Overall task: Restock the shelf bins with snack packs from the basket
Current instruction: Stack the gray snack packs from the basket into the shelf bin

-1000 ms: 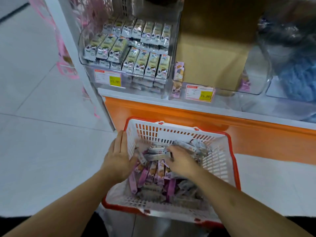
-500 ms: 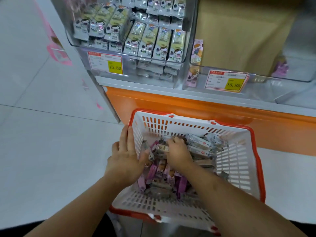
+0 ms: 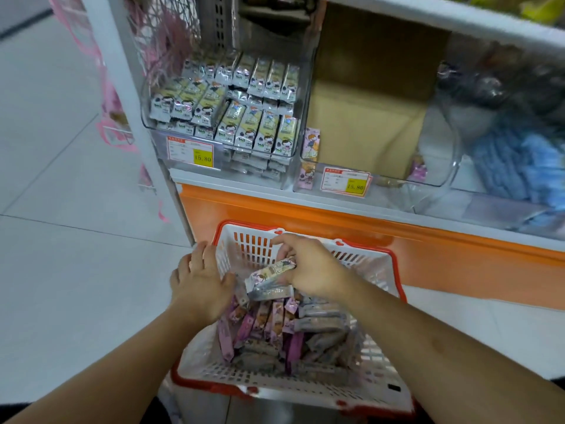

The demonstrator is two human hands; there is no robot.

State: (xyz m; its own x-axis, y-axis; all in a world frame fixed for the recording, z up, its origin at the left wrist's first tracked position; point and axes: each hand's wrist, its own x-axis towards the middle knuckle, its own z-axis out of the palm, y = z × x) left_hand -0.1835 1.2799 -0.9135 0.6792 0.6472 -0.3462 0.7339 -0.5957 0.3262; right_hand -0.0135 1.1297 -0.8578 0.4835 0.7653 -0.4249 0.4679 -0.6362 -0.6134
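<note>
Head view is looking down at a white basket point(image 3: 371, 267) with a red rim, sitting on the floor in front of the shelf; the right hand point(image 3: 308, 267) is gripping a small bunch of snack packs point(image 3: 270, 278) and holding them just above the pile; the left hand point(image 3: 200, 281) is resting flat on the left rim of the basket, fingers straight, holding nothing; more packs point(image 3: 275, 328), pink and grey ones, are lying loose in the basket.

Up on the shelf, the left bin point(image 3: 226, 117) is looking nearly full of yellow-and-silver packs; the middle bin point(image 3: 376, 175) beside it is looking almost bare, with only a couple of pink packs point(image 3: 310, 156) standing at its left end.

I think the step now is carrying this bunch up to a bin; doing it well is meaning keeping the fingers snug so no slippery pack is sliding out, matching the packs to the right bin, lifting over the clear front wall, and laying them in neat rows; the left hand is best steadying the basket so it is not tipping.
</note>
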